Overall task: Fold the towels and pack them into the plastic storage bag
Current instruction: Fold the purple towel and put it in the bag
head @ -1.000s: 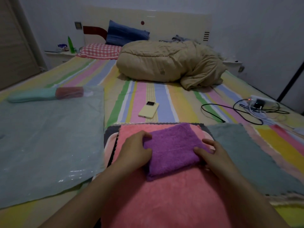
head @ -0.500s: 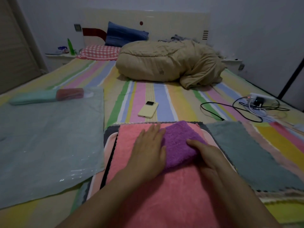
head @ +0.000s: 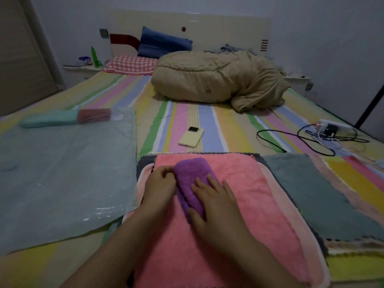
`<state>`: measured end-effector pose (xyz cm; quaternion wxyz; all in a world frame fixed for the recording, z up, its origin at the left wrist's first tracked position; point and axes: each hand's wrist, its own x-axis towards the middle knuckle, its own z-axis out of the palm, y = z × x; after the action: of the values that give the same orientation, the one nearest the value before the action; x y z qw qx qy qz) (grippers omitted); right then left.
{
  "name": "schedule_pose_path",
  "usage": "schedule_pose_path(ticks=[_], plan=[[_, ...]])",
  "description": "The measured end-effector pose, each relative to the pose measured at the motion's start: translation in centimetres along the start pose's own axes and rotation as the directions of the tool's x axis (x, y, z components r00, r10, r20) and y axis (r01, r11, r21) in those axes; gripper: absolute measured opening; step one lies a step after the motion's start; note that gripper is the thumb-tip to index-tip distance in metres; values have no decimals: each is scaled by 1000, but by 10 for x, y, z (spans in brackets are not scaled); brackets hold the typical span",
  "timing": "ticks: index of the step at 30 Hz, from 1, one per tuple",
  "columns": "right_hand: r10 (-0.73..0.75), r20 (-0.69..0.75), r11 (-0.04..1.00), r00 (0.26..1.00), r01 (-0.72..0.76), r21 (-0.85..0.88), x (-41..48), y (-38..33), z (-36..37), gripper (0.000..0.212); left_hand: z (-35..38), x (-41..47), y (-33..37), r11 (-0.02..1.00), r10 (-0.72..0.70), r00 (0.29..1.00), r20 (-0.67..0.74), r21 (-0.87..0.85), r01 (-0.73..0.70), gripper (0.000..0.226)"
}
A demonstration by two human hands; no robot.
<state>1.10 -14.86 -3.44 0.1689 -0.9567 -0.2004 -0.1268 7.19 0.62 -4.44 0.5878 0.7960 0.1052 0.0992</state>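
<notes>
Two hands work the purple towel (head: 191, 171), which lies on the pink towel (head: 249, 194) at the near end of the bed (head: 207, 125). A second ago it was a broad folded square with a hand at each side. Half a second ago the left hand (head: 160, 183) was sweeping one side across. Now it is a narrow strip, roughly half as wide, running away from the person.

The right hand (head: 216, 200) has come over on top and lies flat, its fingers straight and pressing the fold down and its thumb at the near end; this grip is open and holds nothing. The left hand sits at the strip's left edge with its fingers curled in, and its grip seems closed in a pinch on that edge, though the contact is small and dim.

That fold looks like the last one for this towel. It is compact enough to pack, so I judge the next step to be lifting it over to the bag (head: 62, 173), which lies flat just left of the towels. A teal roll (head: 47, 121) and a red roll (head: 94, 115) already lie at the bag's far end. The pink towel and the grey towel (head: 311, 194) beside it are still spread out unfolded, so most of the task remains.
</notes>
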Motion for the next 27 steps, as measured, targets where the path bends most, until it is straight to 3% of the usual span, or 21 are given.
schedule_pose_path(ticks=[2,3,5,7,8,9,11,14,17,20,23,27], plan=[[-5,35,998,999,7,-58,-1,-6,-1,72,-6,7,-3,995,-78,997,28,-59,80,32],[11,70,1000,997,-9,-26,1,-7,-4,78,-8,8,-1,992,-103,994,40,-70,106,44],[47,78,985,996,-59,161,11,-6,-16,78,-10,7,5,988,-133,989,71,-67,138,58],[173,-57,930,983,-144,338,22,2,-23,50,-10,7,15,985,-169,978,122,-3,171,64],[247,-91,921,965,-205,331,27,10,-22,32,-10,11,16,984,-179,972,154,44,174,71],[310,-63,915,949,-280,291,31,15,-22,29,-11,15,18,979,-196,964,181,98,180,77],[407,173,872,897,-438,219,37,25,-16,51,-13,21,24,967,-209,949,237,196,164,77],[433,346,789,832,-536,300,46,30,-10,69,-20,28,30,945,-242,897,371,301,130,48],[407,307,775,861,-503,383,52,25,-10,64,-26,29,36,974,-210,847,489,175,141,45],[304,122,839,945,-326,436,50,5,-9,53,-37,27,41,989,-142,837,529,41,142,38],[159,-38,950,987,-142,277,44,-21,-4,31,-57,23,42,973,-174,807,564,-26,228,8],[151,-52,984,987,-146,98,44,-65,3,16,-91,19,38,964,-201,839,506,-48,261,14]])
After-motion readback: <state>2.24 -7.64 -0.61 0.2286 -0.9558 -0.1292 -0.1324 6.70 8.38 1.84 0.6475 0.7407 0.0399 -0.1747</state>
